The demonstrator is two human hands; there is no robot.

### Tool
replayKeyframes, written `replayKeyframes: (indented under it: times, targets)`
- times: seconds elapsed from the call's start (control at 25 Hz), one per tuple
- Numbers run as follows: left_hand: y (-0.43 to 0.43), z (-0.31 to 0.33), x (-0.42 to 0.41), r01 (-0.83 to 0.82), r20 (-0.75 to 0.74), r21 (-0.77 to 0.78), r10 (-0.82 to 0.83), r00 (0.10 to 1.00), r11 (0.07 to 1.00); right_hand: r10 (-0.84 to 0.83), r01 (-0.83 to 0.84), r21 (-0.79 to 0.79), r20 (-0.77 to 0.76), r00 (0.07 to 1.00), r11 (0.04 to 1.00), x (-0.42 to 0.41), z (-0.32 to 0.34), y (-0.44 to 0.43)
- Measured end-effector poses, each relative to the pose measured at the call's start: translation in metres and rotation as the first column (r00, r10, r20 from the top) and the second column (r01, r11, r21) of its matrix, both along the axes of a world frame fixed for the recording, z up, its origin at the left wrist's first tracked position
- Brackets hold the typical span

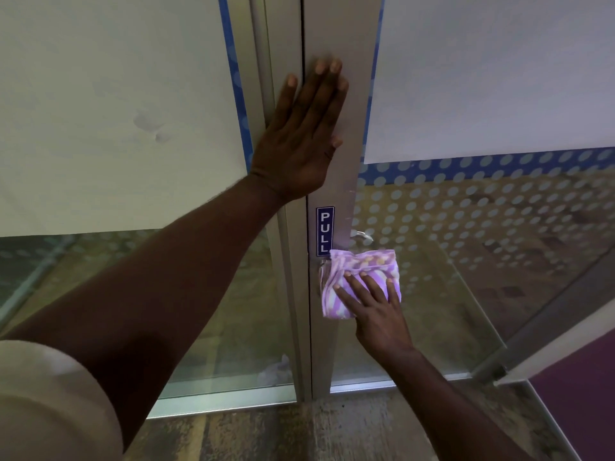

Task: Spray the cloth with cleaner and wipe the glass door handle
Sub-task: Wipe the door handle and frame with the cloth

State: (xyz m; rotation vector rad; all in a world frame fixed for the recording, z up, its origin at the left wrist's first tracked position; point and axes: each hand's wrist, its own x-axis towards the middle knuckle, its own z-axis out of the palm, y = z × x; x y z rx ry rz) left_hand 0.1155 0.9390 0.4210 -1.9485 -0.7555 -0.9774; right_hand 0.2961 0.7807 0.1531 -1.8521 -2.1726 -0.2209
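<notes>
The purple patterned cloth (362, 277) covers the door handle (322, 263) just below the PULL sticker (325, 231), pressed there by the right hand (376, 314) with straight, spread fingers, while the left hand (299, 134) lies flat and open higher up the metal door frame (336, 34).

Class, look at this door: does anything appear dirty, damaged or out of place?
Yes: blotchy smudges mark the white panel left of the door frame, breaking its otherwise even surface. Nothing looks broken or spilled.
</notes>
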Motion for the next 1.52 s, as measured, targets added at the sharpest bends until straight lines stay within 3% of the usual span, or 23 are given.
replayKeyframes:
  times: [0.2, 0.36, 0.48, 0.64, 0.76, 0.88, 1.04, 1.16, 1.36, 1.52]
  targets:
    - [0.001, 0.000, 0.001, -0.023, -0.001, -0.008, 0.023, 1.000, 1.000, -0.085, 0.086, -0.006, -0.195, 0.977, 0.996, 0.028, -0.005, 0.008]
    - [0.002, 0.000, 0.001, -0.031, -0.004, -0.005, 0.031, 1.000, 1.000, -0.119, 0.136, 0.005, -0.444, 0.888, 0.991, 0.025, -0.011, 0.015]
    - [0.000, 0.001, 0.001, -0.042, -0.010, -0.007, 0.042, 0.999, 0.999, -0.176, 0.245, 0.021, -0.636, 0.751, 0.969, 0.016, -0.015, 0.015]
    - [0.000, 0.002, 0.001, -0.028, -0.010, -0.014, 0.027, 1.000, 1.000, -0.190, 0.363, -0.013, -0.870, 0.456, 0.932, -0.009, -0.012, 0.011]
    - [0.000, 0.002, 0.001, -0.024, -0.006, -0.009, 0.024, 1.000, 1.000, -0.168, 0.426, -0.008, -0.925, 0.340, 0.905, -0.022, -0.012, 0.009]
    - [0.000, 0.001, 0.000, -0.009, -0.006, -0.011, 0.009, 1.000, 1.000, -0.210, 0.484, -0.107, -0.964, 0.164, 0.868, -0.034, -0.005, 0.005]
    - [-0.001, 0.003, 0.000, 0.000, -0.020, -0.008, 0.000, 1.000, 1.000, -0.206, 0.453, -0.198, -0.978, -0.032, 0.869, -0.045, -0.005, 0.000]
    - [0.000, 0.002, -0.002, 0.007, -0.036, -0.029, -0.008, 0.999, 1.000, -0.184, 0.428, -0.204, -0.979, -0.088, 0.880, -0.051, 0.005, -0.015]
    - [-0.012, 0.003, -0.003, 0.088, -0.025, -0.149, -0.093, 0.995, 0.985, -0.038, 0.341, -0.062, -0.996, -0.077, 0.938, -0.064, 0.045, -0.049]
    - [-0.030, -0.005, -0.011, 0.213, 0.044, -0.306, -0.209, 0.977, 0.928, 0.092, 0.280, 0.031, -0.974, -0.207, 0.959, -0.059, 0.110, -0.043]
